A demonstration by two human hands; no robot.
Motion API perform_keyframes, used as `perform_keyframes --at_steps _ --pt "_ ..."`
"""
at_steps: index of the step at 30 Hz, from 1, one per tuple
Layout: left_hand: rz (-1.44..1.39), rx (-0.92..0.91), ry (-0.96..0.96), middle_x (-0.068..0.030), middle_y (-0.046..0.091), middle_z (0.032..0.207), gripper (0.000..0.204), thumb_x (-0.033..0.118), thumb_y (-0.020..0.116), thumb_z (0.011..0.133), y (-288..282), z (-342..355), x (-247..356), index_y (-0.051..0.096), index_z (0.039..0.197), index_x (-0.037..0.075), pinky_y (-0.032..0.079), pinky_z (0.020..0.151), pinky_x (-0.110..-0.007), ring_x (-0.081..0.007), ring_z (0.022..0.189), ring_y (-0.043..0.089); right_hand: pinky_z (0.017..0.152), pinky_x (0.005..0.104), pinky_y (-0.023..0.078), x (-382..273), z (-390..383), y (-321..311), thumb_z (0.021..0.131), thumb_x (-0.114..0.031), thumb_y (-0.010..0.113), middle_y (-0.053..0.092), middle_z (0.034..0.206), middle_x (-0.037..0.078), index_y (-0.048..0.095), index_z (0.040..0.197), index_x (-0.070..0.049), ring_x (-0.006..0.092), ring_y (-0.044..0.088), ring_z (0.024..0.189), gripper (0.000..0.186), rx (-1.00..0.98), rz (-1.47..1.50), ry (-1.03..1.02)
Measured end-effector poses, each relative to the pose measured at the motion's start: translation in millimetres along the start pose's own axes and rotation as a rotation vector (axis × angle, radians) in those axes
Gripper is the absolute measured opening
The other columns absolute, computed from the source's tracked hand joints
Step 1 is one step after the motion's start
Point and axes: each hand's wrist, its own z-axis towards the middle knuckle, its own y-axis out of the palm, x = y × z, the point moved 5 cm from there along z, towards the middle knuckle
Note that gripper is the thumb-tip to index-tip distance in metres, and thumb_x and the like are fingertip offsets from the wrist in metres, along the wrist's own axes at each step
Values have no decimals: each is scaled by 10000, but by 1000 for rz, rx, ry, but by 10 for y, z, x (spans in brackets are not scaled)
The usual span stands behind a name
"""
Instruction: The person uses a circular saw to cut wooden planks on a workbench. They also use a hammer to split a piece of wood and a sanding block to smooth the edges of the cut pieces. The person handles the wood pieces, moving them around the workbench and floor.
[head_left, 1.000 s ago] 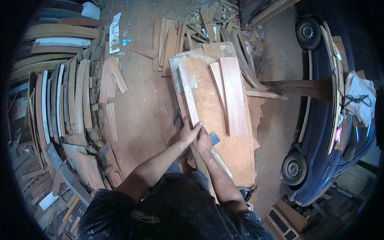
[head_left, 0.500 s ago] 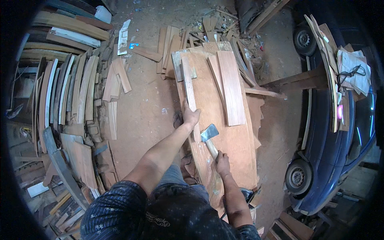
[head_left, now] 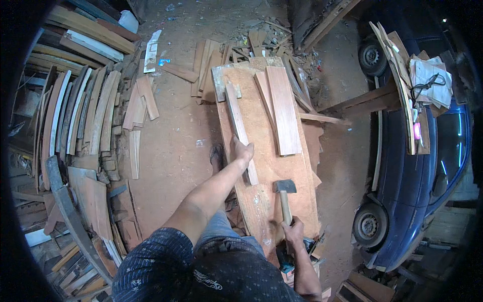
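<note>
My left hand [head_left: 242, 151] is wrapped round a narrow pale wooden strip [head_left: 234, 108] lying lengthwise on the left side of a plywood work board [head_left: 261, 206]. My right hand [head_left: 293, 229] grips the wooden handle of an axe [head_left: 284, 185], whose dark blade is over the board, right of the strip's near end. Two wider pinkish planks [head_left: 283, 116] lie overlapping on the board's upper right. A short scrap lies beside the strip's far end. A teal and black object [head_left: 284, 259], partly hidden, is at the near end beside my right forearm.
Stacked boards [head_left: 85, 110] line the left. Loose offcuts [head_left: 204, 65] lie on the dirt floor [head_left: 168, 151] beyond the work board. A blue car [head_left: 407, 211] stands along the right, with leaning boards and white sheets [head_left: 425, 80] at its side. My sandalled foot [head_left: 216, 156] is left of the board.
My right hand and the axe have moved right and down, away from the strip and my left hand. The strip's near end now shows free of the axe; my left hand still holds it.
</note>
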Motion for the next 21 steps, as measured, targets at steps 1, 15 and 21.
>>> perform_keyframes --at_steps 1,15,21 --pt "24 3 12 -279 367 1566 948 164 752 804 47 34 -69 231 1573 -27 278 1232 -400 -382 1473 349 778 437 572 92 -21 -33 740 -271 790 724 918 288 671 1112 107 364 743 867 545 12 1 35" --pt "68 -268 -101 -131 700 961 384 322 629 985 -2013 -676 -960 659 1157 -21 550 684 -367 -250 743 647 934 547 518 686 485 190 860 -67 581 540 1225 276 577 1272 25 476 598 1087 423 256 -147 49" --pt "729 -136 -388 -182 689 1136 796 668 420 998 -3931 -1404 -2133 582 1391 -5 522 705 -436 -272 833 635 968 505 508 745 188 391 878 -103 620 540 1286 256 621 1227 9 445 614 1099 367 419 139 -108"
